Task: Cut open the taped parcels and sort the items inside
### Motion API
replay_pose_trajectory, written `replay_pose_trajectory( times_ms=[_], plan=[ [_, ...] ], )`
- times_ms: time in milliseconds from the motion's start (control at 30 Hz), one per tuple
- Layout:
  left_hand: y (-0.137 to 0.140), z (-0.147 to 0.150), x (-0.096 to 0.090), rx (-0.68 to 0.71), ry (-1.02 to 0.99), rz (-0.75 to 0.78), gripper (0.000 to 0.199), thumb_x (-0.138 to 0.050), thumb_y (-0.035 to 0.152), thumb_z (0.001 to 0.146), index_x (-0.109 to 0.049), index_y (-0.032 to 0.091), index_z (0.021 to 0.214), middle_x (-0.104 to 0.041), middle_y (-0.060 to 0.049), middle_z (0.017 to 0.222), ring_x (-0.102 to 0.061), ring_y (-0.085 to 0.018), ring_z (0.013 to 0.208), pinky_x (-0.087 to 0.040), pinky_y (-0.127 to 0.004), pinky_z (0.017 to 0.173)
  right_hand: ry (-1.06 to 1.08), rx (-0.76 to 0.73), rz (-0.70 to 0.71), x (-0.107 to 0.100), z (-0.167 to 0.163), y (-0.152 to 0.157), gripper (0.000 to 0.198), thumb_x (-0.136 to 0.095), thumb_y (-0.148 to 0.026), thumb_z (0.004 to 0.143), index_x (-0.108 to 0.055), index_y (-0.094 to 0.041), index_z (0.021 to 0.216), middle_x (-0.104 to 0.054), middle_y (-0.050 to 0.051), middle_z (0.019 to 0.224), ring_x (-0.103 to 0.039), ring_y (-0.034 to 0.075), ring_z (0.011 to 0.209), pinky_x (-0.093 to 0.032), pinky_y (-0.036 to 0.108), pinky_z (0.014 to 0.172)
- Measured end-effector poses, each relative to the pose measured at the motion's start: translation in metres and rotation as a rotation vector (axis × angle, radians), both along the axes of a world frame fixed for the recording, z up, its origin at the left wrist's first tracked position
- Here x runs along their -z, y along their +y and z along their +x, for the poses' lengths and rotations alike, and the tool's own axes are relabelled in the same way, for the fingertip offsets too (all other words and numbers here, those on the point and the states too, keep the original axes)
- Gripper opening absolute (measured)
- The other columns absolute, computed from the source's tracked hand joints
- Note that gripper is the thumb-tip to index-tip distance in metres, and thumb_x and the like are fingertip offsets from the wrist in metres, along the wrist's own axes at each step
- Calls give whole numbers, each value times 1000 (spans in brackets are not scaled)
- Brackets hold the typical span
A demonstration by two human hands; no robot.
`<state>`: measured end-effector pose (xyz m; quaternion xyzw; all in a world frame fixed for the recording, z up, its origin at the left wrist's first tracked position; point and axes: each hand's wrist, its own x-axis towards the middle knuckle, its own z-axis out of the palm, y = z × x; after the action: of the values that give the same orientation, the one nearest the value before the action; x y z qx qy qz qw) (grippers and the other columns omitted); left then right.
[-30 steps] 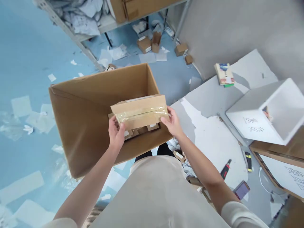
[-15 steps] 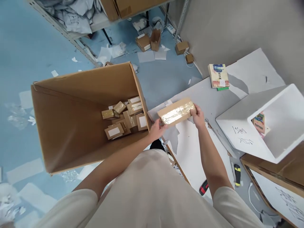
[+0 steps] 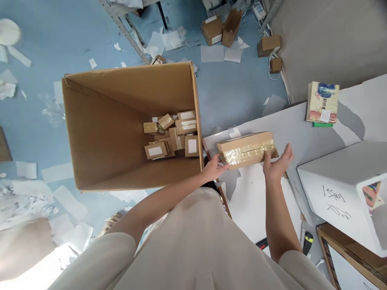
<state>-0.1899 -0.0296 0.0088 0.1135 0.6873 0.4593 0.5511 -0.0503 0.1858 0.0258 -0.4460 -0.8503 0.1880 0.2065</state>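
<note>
A taped cardboard box, long and narrow with shiny clear tape along its side, is held up over the white table. My left hand grips its left end. At the other end my right hand is open, its fingers spread away from the box and its thumb by the taped side. To the left stands a big open carton, tall-walled. Inside it lie several small cardboard parcels, some with white labels.
A white foam box with handwriting stands right of the table, near a stack of books. A yellow-black cutter lies by my right arm. Paper scraps and small boxes litter the blue floor.
My right hand has loosened from the box's right end and its fingers have spread. The box has tilted, showing more of another face. The view has shifted left.
</note>
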Motion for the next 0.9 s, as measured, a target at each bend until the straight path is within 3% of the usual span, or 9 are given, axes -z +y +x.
replay_pose_trajectory(
  times_ms=[133, 233, 333, 433, 533, 633, 733, 800, 900],
  plan=[
    [-19, -22, 15, 31, -71, 20, 49, -67, 45, 79, -55, 20, 119, -66, -11, 113, -67, -21, 95, -50, -35, 89, -77, -89, 231, -47, -58, -45, 76, -51, -48, 87, -24, -16, 150, -29, 22, 150, -26, 39, 141, -24, 64, 110],
    [-53, -54, 35, -55, -273, 90, 37, -61, 46, 85, -59, 19, 109, -69, -10, 105, -68, -19, 91, -51, -35, 87, -138, -356, 120, -64, -135, -100, 64, -43, -45, 91, -29, -19, 148, -40, 18, 144, -35, 36, 136, -31, 60, 109],
    [-98, -96, 71, -201, -421, 47, 28, -60, 44, 87, -62, 18, 98, -70, -8, 98, -68, -16, 86, -51, -34, 87, -339, -647, -92, -38, -225, -161, 51, -39, -40, 94, -40, -22, 142, -51, 14, 135, -47, 32, 126, -39, 50, 105],
    [-144, -136, 134, -394, -539, -237, 28, -63, 42, 85, -62, 19, 101, -69, -8, 103, -68, -18, 92, -51, -33, 87, -596, -778, -270, 41, -302, -209, 48, -41, -32, 94, -43, -21, 140, -55, 13, 132, -55, 31, 116, -46, 46, 97],
    [-182, -157, 216, -503, -660, -429, 41, -56, 46, 89, -56, 17, 118, -63, -14, 121, -63, -25, 108, -53, -37, 87, -937, -852, -441, 154, -345, -233, 44, -45, -27, 93, -48, -22, 137, -56, 11, 134, -56, 27, 117, -46, 39, 96],
    [-203, -150, 298, -623, -754, -557, 53, -49, 53, 90, -50, 16, 129, -52, -18, 137, -55, -31, 121, -53, -39, 88, -1220, -894, -511, 266, -353, -235, 44, -56, -24, 88, -55, -19, 131, -58, 13, 131, -56, 26, 119, -45, 35, 98],
    [-204, -125, 366, -740, -876, -616, 62, -45, 61, 89, -47, 19, 135, -43, -16, 147, -52, -31, 127, -53, -36, 89, -1326, -925, -499, 357, -342, -230, 58, -68, -23, 80, -51, -14, 135, -51, 18, 138, -48, 31, 129, -40, 40, 104],
    [-196, -109, 403, -806, -951, -608, 65, -41, 64, 89, -43, 22, 139, -39, -14, 151, -49, -28, 130, -52, -34, 92, -1328, -943, -491, 403, -336, -226, 80, -75, -23, 72, -40, -13, 143, -37, 20, 149, -33, 34, 139, -33, 45, 111],
    [-179, -98, 446, -885, -1021, -563, 65, -35, 64, 91, -37, 24, 143, -36, -11, 153, -42, -22, 137, -47, -31, 99, -1250, -893, -527, 452, -336, -221, 105, -82, -21, 61, -26, -15, 150, -21, 19, 157, -16, 38, 146, -24, 52, 115]
  ],
)
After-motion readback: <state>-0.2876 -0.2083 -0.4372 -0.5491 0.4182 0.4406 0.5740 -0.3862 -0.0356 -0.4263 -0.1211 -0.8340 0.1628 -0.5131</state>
